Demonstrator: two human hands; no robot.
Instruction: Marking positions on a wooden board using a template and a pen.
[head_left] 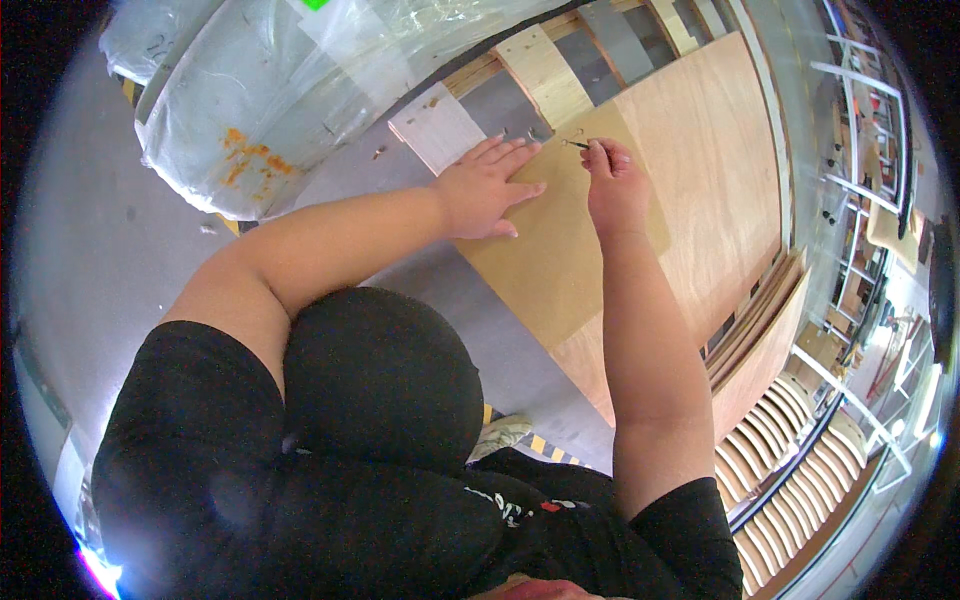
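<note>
A flat tan sheet, like cardboard or thick paper, lies on a large plywood board. My left hand rests on the sheet's far left edge with its fingers spread. To its right, above the same sheet, my right hand is closed in a pinch. Between thumb and fingertips it holds a thin, dark green stick that points left; it is too small to tell whether this is a pencil or a small tool.
Pale wooden pallet slats run along the far side. Clear plastic wrapping covers a bulky load at the far left. Several thin boards lean at the right, above stacked curved wooden pieces. White metal frames stand farther right.
</note>
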